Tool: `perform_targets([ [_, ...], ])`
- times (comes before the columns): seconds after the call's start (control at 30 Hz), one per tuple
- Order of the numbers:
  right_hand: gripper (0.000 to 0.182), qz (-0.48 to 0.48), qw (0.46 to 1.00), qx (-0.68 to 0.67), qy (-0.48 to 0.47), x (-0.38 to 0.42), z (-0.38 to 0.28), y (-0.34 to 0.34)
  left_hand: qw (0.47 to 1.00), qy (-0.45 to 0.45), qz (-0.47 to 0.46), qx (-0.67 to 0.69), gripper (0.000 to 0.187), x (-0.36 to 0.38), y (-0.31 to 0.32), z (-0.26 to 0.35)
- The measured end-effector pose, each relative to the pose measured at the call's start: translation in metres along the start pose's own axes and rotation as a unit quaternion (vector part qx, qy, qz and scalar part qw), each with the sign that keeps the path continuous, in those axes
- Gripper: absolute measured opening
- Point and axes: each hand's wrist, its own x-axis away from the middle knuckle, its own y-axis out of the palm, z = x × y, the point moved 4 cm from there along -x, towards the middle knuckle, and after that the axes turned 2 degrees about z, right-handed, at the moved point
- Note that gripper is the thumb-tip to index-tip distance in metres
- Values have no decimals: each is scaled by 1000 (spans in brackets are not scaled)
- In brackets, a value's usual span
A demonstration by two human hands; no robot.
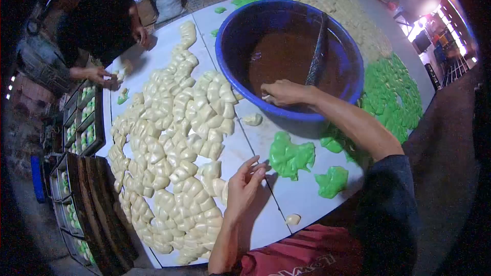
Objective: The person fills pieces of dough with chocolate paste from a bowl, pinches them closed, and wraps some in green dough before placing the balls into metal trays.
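My right hand (286, 93) is over the near rim of a large blue tub (225, 66), its fingers closed round something small and pale. Brown filling (286, 53) lies in the tub, with a dark long-handled tool (318, 53) leaning in it. On the white table my left hand (245, 186) rests with fingers apart and nothing in them, between cream dough pieces (176, 148) on the left and a green dough piece (291, 154) on the right. A smaller green piece (332, 181) lies nearer me. One small cream piece (252, 119) sits by the tub.
Across the table at the left, a person (99, 20) handles dough with both hands. Black trays (84, 117) of green and white pieces stand along the left edge. More green dough (391, 97) and cream dough (332, 7) spread behind and right of the tub.
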Motion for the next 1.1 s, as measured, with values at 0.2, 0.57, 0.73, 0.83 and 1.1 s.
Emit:
perform_targets([
  [0.2,32,-42,983,-165,61,12,10,-4,997,-17,1,79,43,1,2,-3],
  [0.57,22,238,798,-551,59,96,-56,-48,992,89,-91,6,43,-25,47,44],
  [0.73,14,265,632,-728,4,129,-95,-24,977,61,-108,171,54,-13,62,52],
  [0.83,16,244,594,-767,-13,134,-107,20,952,18,-119,281,52,-1,57,38],
  [1.1,40,265,659,-704,0,162,-163,101,971,13,52,233,29,36,-16,10],
])
